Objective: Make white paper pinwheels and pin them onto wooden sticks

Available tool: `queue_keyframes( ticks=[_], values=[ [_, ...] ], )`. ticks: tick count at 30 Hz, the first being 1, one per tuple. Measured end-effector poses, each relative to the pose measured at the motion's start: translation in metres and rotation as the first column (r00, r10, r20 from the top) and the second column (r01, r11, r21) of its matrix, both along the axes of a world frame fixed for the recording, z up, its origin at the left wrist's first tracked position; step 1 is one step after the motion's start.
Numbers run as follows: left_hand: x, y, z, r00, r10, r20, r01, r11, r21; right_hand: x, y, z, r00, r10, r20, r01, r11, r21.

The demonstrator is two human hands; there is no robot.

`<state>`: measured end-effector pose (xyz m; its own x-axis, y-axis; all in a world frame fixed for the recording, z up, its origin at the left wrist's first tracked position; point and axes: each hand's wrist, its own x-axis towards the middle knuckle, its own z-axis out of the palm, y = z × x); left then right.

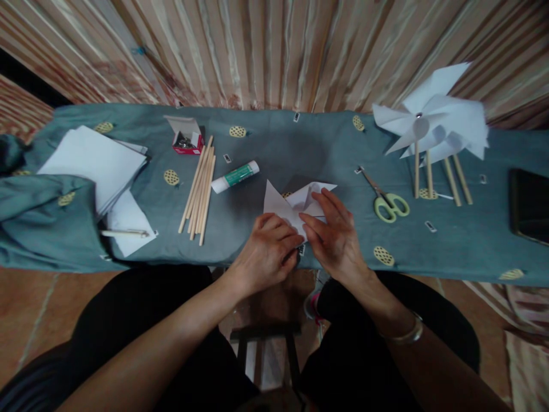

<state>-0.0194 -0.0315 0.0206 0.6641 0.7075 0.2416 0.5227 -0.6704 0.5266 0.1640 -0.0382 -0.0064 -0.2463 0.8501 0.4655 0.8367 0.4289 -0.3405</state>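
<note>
A cut sheet of white paper, a partly folded pinwheel point(291, 207), lies near the table's front edge between my hands. My left hand point(272, 246) is closed at its lower left, thumb and fingertips pinching the near edge. With fingers bent, my right hand point(337, 234) grips the paper from the right, its index finger by a curled flap. Part of the sheet is hidden under both hands. Just beyond lies a glue stick point(235, 176). Scissors with green handles point(390, 206) rest to the right of my right hand.
Wooden sticks point(198, 194) lie left, below a small red box of metal pieces point(187, 140). Farther left are white paper sheets point(96, 163) and a pen point(124, 233). Finished pinwheels point(429, 114) lie right, near a dark device point(529, 205). A striped curtain point(274, 51) hangs behind.
</note>
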Motion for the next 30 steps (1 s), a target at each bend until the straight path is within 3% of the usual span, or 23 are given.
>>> queue_keyframes(
  ticks=[14, 18, 23, 30],
  values=[
    [-0.004, -0.001, 0.006, 0.999, 0.005, 0.031, -0.003, 0.999, -0.045, 0.000, -0.009, -0.009, 0.996, 0.081, 0.027, -0.080, 0.996, -0.044],
    [-0.024, 0.011, 0.008, 0.990, 0.094, 0.103, -0.094, 0.996, -0.005, 0.004, -0.009, -0.012, 0.996, 0.086, 0.037, -0.085, 0.996, -0.032],
    [-0.049, 0.028, 0.002, 0.977, 0.213, 0.028, -0.214, 0.976, 0.043, 0.009, -0.006, -0.014, 0.993, 0.121, 0.005, -0.121, 0.990, -0.070],
    [-0.046, 0.034, -0.007, 0.991, 0.130, 0.032, -0.132, 0.990, 0.049, 0.007, -0.007, -0.009, 0.996, 0.062, 0.057, -0.060, 0.998, -0.027]
  ],
)
